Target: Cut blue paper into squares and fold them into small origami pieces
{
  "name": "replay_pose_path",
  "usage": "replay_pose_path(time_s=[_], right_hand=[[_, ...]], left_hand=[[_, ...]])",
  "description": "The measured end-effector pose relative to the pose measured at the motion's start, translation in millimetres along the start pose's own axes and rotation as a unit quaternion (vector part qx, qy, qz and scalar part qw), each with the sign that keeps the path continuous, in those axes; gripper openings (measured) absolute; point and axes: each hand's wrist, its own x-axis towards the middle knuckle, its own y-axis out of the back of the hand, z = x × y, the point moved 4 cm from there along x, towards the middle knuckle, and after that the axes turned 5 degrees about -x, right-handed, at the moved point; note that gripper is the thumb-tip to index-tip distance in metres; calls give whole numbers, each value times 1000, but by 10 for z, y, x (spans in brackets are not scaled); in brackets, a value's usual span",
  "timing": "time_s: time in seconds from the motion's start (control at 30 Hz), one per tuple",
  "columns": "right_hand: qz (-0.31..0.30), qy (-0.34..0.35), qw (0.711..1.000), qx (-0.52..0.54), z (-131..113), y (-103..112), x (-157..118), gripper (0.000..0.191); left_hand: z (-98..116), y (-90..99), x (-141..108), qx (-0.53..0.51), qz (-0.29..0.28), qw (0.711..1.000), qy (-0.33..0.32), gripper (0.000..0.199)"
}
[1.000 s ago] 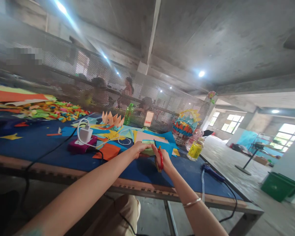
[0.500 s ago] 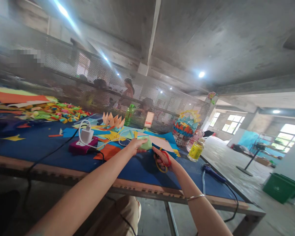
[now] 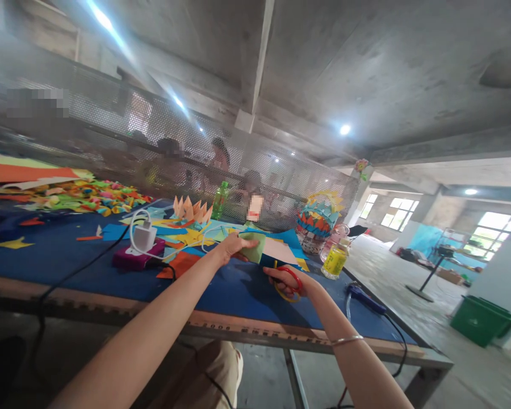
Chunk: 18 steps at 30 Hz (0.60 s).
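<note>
Compared with one second ago, the right hand [image 3: 286, 276] has drawn back from the green paper [image 3: 255, 249], which is now turned up more to the view. Green paper is in the left hand [image 3: 231, 249], above the table [image 3: 221, 292]; the thumb and fingers close on its left edge, probably so that the rest stays free. Just right of it and nearer, the right hand holds the scissors [image 3: 298, 279] by their red and yellow handles, perhaps tucked so to leave the fingertips some freedom. Whether their blades are apart, I cannot tell. Beyond the paper lies a pink sheet [image 3: 280, 250]. Left of it is a purple power block [image 3: 132, 258], its cable within reach. Right of it are a yellow-labelled bottle [image 3: 334, 261] and a blue glue gun [image 3: 366, 300], maybe put aside to keep working room.
</note>
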Motion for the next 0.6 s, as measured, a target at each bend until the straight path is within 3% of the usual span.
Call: replay_pose_path(time_s=[0.13, 0.33, 0.43, 0.6], right_hand=[[-4, 9, 1000, -25, 6, -6, -23, 41], [0, 13, 997, -75, 17, 7, -65, 39], [17, 32, 993, -113, 26, 54, -126, 42], [100, 79, 976, -176, 56, 149, -230, 27]], left_hand=[[-38, -92, -9, 49, -87, 995, -32, 27], [-208, -211, 39, 110, -136, 984, -36, 20], [-231, -236, 69, 124, -124, 984, -39, 16], [-131, -111, 153, 104, -30, 991, -72, 9]])
